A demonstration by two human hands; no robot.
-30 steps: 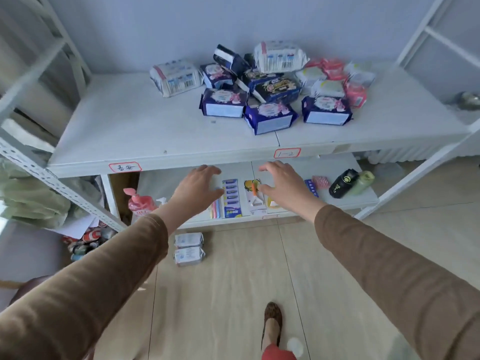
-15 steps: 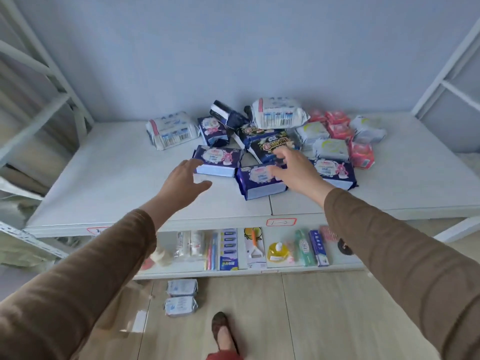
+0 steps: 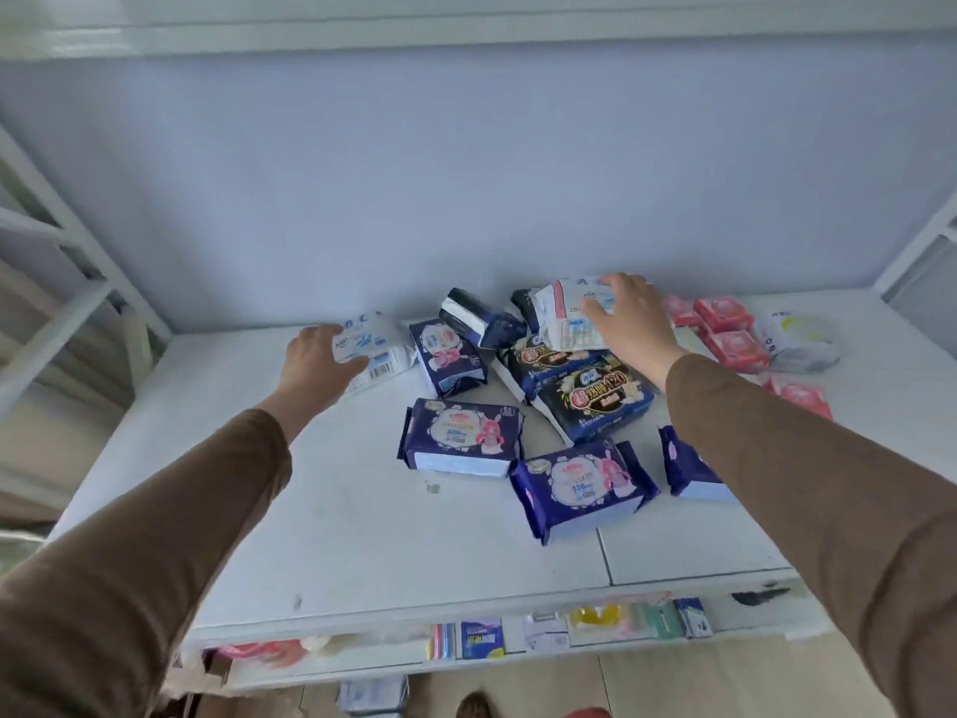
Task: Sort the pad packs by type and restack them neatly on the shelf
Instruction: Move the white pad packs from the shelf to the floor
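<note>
We are at the very start of the sort: nothing on the white painted shelf (image 3: 290, 515) is grouped or stacked yet, and the soft plastic pad packs lie in a loose heap around the shelf's centre and toward 2 o'clock.

Our left hand (image 3: 316, 366) grips the white-and-blue plastic pad pack (image 3: 380, 349) at 10 o'clock of the heap, thumb and fingers curled round its near corner. Our right hand (image 3: 629, 323) lies on the second white pack with a pink edge (image 3: 564, 316), which sits on top of the heap at 12 o'clock; its fingers are curled over the pack's top, though we cannot tell whether it has been lifted free. We judge these two white packs to be one type, likely the first pair to be matched.

Left to do is everything else. Three dark-blue packs with a pink rabbit picture (image 3: 461, 437) lie flat at 6 o'clock, a fourth stands tilted just behind them, and one more is partly hidden under our right sleeve. Two black packs with gold lettering (image 3: 595, 401) overlap in the middle. Small pink-red square packs (image 3: 722, 316) are scattered at 2 o'clock, beside a pale white-and-yellow pack (image 3: 797, 339).

For room, the left half of the shelf from 7 to 10 o'clock lies bare and suits the first stack. The front edge is close to the nearest blue packs, so sliding them toward us risks tipping one off. The back wall stops anything pushed to 12 o'clock.
</note>
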